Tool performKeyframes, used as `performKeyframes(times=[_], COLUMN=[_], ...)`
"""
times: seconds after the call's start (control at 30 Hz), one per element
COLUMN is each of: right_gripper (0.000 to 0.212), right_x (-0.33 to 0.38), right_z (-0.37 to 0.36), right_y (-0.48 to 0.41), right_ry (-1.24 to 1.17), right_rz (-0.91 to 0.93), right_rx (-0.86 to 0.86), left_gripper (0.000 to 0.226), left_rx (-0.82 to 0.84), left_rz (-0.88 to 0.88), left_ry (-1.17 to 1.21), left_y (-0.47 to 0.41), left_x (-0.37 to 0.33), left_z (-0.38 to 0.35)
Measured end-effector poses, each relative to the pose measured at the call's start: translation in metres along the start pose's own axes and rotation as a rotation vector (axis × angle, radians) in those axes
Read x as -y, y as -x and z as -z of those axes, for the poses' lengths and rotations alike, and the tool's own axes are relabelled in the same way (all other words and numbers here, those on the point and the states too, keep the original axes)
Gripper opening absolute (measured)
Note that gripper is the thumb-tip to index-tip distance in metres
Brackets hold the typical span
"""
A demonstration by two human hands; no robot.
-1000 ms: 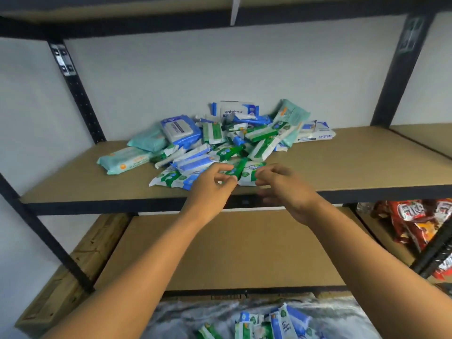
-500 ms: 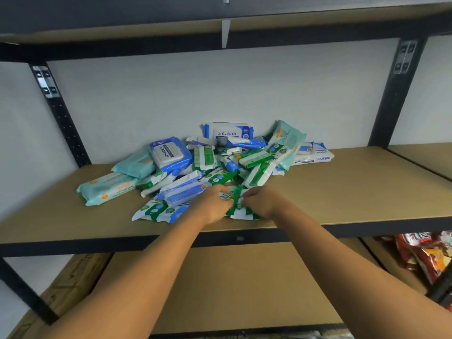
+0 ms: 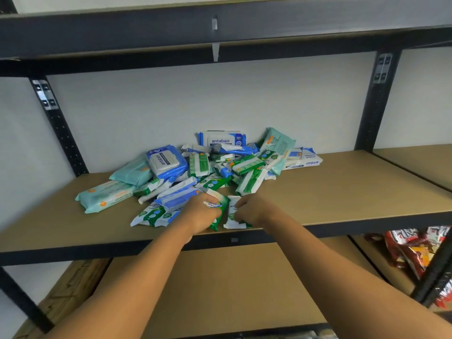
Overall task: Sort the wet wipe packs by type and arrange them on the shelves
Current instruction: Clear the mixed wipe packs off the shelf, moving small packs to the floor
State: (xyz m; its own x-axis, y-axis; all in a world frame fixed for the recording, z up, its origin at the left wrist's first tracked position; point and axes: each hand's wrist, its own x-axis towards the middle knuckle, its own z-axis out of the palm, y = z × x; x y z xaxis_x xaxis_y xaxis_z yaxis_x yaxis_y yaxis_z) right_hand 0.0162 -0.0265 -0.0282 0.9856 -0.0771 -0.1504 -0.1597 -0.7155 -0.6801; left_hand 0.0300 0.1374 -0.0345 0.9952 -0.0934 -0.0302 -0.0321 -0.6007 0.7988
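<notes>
Over the last second both hands have pushed forward from the shelf's front edge into the near side of the pile (image 3: 220,167), and the view has tipped upward; now the left hand (image 3: 199,215) has its fingers curled round a small green pack (image 3: 219,209), while the right hand (image 3: 255,211) pinches a second green pack (image 3: 232,220) just beside it, both still lying on the middle shelf (image 3: 342,192) at the pile's front. The step looks like gathering the green type; it would go best by lifting each pack clear rather than dragging it, since the blue packs (image 3: 166,162) and other green ones lean on one another and could slide; matching packs should then go face up in a row on a bare stretch of board, well apart from the teal packs (image 3: 105,198). The right fingertips are tucked behind the hand; print on the small packs is too blurred to read; snack bags (image 3: 411,250) at lower right are cut off by the frame.
</notes>
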Motion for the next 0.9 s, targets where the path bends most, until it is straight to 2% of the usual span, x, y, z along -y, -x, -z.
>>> performKeyframes(times=[0.1, 0.23, 0.3, 0.37, 0.43, 0.67, 0.73, 0.9], right_gripper=[0.034, 0.063, 0.053, 0.047, 0.051, 0.046, 0.046, 0.044], right_x=[0.004, 0.002, 0.004, -0.002, -0.008, -0.034, -0.037, -0.034], right_z=[-0.003, -0.009, -0.004, 0.0, 0.005, 0.017, 0.015, 0.001], right_y=[0.0, 0.002, 0.01, 0.01, 0.01, -0.017, -0.028, -0.063], right_ry=[0.057, 0.166, 0.162, 0.081, -0.07, -0.67, -0.74, -0.8], right_rz=[-0.031, -0.057, -0.016, 0.025, 0.037, 0.067, 0.054, 0.028], right_rx=[-0.001, -0.005, 0.045, 0.076, 0.028, -0.385, -0.452, -0.468], left_gripper=[0.024, 0.029, 0.031, 0.03, 0.027, 0.027, 0.027, 0.021], left_rx=[0.009, 0.028, 0.034, 0.034, 0.011, -0.019, -0.032, -0.12], left_rz=[0.03, 0.029, 0.023, 0.008, -0.022, -0.193, -0.244, -0.285], left_ry=[0.031, 0.047, 0.055, 0.097, 0.148, 0.2, 0.181, 0.076], left_y=[0.008, 0.015, 0.018, 0.019, 0.016, -0.024, -0.044, -0.095], left_x=[0.002, 0.005, 0.006, 0.006, 0.004, -0.039, -0.055, -0.077], left_z=[0.004, 0.007, 0.009, 0.012, 0.015, 0.003, -0.005, -0.024])
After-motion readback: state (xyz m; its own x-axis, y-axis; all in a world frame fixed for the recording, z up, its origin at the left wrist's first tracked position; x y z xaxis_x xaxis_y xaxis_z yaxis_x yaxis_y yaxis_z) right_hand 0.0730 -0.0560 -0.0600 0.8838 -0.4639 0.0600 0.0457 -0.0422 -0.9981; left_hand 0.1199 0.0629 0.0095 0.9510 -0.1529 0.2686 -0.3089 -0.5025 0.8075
